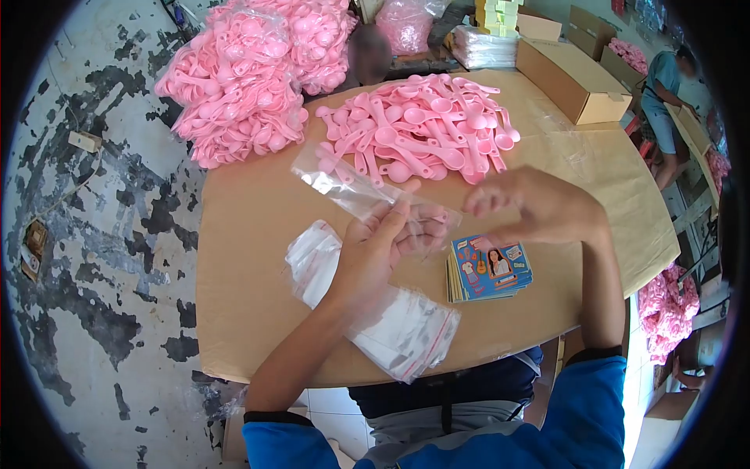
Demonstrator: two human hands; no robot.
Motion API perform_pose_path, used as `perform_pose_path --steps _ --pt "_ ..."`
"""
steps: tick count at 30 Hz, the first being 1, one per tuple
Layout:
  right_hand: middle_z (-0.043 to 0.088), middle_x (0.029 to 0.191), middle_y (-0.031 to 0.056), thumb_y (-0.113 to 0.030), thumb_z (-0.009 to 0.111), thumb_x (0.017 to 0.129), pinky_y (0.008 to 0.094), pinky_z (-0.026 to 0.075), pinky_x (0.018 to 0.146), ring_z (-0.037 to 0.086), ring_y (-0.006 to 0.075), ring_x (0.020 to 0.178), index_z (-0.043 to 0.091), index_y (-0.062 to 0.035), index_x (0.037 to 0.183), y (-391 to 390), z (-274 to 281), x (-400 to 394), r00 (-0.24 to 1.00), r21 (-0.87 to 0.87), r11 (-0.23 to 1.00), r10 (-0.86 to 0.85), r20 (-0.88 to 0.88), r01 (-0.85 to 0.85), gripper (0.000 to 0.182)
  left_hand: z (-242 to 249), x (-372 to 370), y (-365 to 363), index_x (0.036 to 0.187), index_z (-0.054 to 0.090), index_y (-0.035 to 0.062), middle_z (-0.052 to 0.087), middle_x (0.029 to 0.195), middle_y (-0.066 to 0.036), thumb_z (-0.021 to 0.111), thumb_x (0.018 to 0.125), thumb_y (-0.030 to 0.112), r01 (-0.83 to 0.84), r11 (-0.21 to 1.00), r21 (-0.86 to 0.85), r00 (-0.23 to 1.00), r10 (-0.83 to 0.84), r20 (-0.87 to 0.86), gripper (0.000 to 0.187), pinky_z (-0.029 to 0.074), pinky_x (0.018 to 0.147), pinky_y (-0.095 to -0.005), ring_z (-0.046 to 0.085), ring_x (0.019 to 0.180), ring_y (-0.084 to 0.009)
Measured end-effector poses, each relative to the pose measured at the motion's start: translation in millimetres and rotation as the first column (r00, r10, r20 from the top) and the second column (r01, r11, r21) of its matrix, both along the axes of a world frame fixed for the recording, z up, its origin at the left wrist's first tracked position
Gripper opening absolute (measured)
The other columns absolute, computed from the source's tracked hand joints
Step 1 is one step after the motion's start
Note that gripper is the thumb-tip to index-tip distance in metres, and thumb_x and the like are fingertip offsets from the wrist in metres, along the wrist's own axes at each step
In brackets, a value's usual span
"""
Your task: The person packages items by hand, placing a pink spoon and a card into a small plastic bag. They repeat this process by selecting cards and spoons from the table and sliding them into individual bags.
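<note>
My left hand [375, 246] grips a clear plastic sleeve [348, 186] with a pink spoon inside, holding it above the cardboard tabletop [250, 258]. My right hand [539, 205] hovers just right of the sleeve's end, fingers curled and blurred, with nothing visible in it. Below the right hand lies a stack of printed cards [491, 270]. A loose heap of pink plastic spoons [426, 129] lies farther back on the table. Under my left forearm sits a bundle of empty clear bags [391, 320].
Large bags of pink spoons [242, 78] stand at the back left. A long cardboard box [574, 78] lies at the back right, with more boxes behind. Another person [664, 102] works at the far right. More bagged spoons [664, 309] sit on the floor to the right.
</note>
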State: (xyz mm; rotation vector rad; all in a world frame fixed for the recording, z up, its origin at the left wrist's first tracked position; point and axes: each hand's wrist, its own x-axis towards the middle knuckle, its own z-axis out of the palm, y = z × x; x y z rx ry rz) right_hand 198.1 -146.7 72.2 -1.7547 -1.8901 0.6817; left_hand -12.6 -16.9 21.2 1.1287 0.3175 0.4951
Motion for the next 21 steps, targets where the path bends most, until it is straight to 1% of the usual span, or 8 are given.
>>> perform_pose_path --steps 2,3,5,8,12,14,18,21 --pt "0.068 0.085 0.0091 -0.024 0.08 0.077 0.0286 0.052 0.07 0.067 0.0182 0.075 0.064 0.0011 0.101 -9 -16 15 0.976 -0.04 0.996 0.086 0.198 -0.08 0.039 1 0 -2 0.132 0.048 -0.0056 0.063 0.118 -0.019 0.048 0.102 0.023 -0.023 0.999 0.049 0.999 0.025 -0.038 0.041 0.054 0.089 -0.0353 0.065 0.103 -0.0238" --pt "0.066 0.074 0.0085 -0.029 0.082 0.073 0.0298 0.05 0.065 0.064 0.02 0.068 0.065 0.0005 0.092 -6 -18 13 0.993 -0.111 0.992 0.068 0.098 -0.057 0.039 1 0 -1 0.132 0.046 -0.0061 0.062 0.12 -0.02 0.049 0.101 0.021 -0.017 0.999 0.041 0.999 0.019 -0.044 0.042 0.053 0.09 -0.0357 0.064 0.105 -0.0252" --pt "0.065 0.071 0.0088 -0.029 0.083 0.072 0.0304 0.048 0.062 0.063 0.0201 0.066 0.064 0.0 0.085 -3 -8 8 0.995 -0.146 0.989 0.023 0.095 -0.009 0.037 -1 2 0 0.134 0.043 -0.0071 0.06 0.124 -0.021 0.05 0.1 0.019 0.004 1.0 0.021 0.998 -0.003 -0.062 0.044 0.053 0.092 -0.0364 0.062 0.111 -0.0281" --pt "0.064 0.068 0.009 -0.028 0.083 0.072 0.0317 0.045 0.059 0.061 0.0199 0.063 0.062 0.0003 0.077 -3 -5 6 0.995 -0.135 0.99 -0.028 0.098 0.041 0.036 0 2 4 0.142 0.034 -0.0035 0.061 0.119 -0.019 0.051 0.099 0.013 0.038 0.97 -0.239 0.999 -0.03 0.04 0.048 0.05 0.098 -0.0364 0.063 0.109 -0.025" --pt "0.064 0.07 0.0081 -0.026 0.081 0.075 0.0312 0.045 0.061 0.06 0.0189 0.064 0.064 0.0015 0.079 0 -1 9 0.981 -0.134 0.99 -0.023 0.191 0.05 0.033 2 2 0 0.134 0.043 -0.0062 0.06 0.121 -0.021 0.051 0.099 0.013 -0.01 0.99 -0.14 1.0 0.012 0.012 0.04 0.052 0.097 -0.0368 0.062 0.111 -0.026" --pt "0.064 0.071 0.0079 -0.023 0.079 0.078 0.031 0.046 0.064 0.059 0.0185 0.065 0.066 0.0019 0.084 -1 -9 15 0.994 -0.11 0.993 -0.019 0.106 0.031 0.029 5 2 -2 0.124 0.053 -0.0091 0.061 0.12 -0.022 0.051 0.1 0.014 -0.069 0.996 -0.056 0.998 0.068 -0.02 0.033 0.052 0.096 -0.0379 0.062 0.112 -0.0281" --pt "0.063 0.074 0.0052 -0.02 0.073 0.085 0.0293 0.047 0.068 0.058 0.0157 0.067 0.068 0.0014 0.097 0 -12 18 0.999 0.076 0.997 -0.022 0.048 0.018 0.025 1 -1 5 0.122 0.053 -0.007 0.061 0.119 -0.019 0.056 0.098 0.017 -0.076 0.995 0.06 0.997 0.078 -0.019 0.034 0.053 0.094 -0.036 0.064 0.106 -0.0241" --pt "0.061 0.073 0.0007 -0.018 0.069 0.09 0.0263 0.047 0.065 0.056 0.0098 0.066 0.067 0.0008 0.102 5 -13 10 0.96 0.137 0.983 -0.085 -0.265 0.125 0.023 -1 -2 8 0.123 0.053 -0.0058 0.061 0.121 -0.017 0.058 0.098 0.019 -0.178 0.982 0.062 0.984 0.178 0.008 0.036 0.052 0.094 -0.0356 0.063 0.106 -0.0222"
